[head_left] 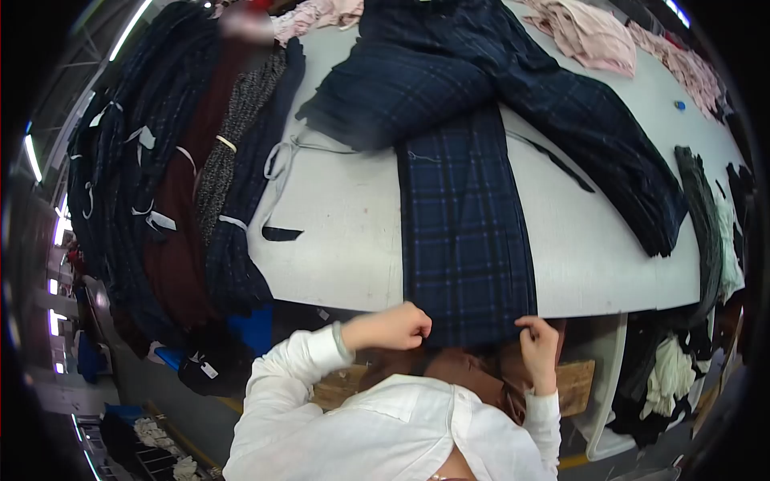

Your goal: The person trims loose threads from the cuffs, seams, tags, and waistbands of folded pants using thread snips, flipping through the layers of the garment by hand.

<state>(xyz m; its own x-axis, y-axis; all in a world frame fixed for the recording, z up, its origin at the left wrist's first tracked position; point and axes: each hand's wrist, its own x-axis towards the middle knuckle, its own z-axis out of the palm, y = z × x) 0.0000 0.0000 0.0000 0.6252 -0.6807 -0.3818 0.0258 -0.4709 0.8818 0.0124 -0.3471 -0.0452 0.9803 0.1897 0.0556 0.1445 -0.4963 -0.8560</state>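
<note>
1. Tied bundles (132, 188) crowd the left of a pale tabletop (337, 264); pink cloth (589, 36) sits on the far side, grey cloth (696, 212) at the right edge.
2. Dark folds (417, 76) bunch over the far end of the plaid cloth (461, 232), one length slanting right; a white tie (278, 164) lies between folds and bundles.
3. The plaid cloth runs mid-tabletop, its near end past the edge. Left hand (395, 325) and right hand (540, 349) curl at its sides; whether either pinches cannot be told.
4. Below right, a bin (613, 385) holds cloth; strip lights (32, 158) shine at left.
</note>
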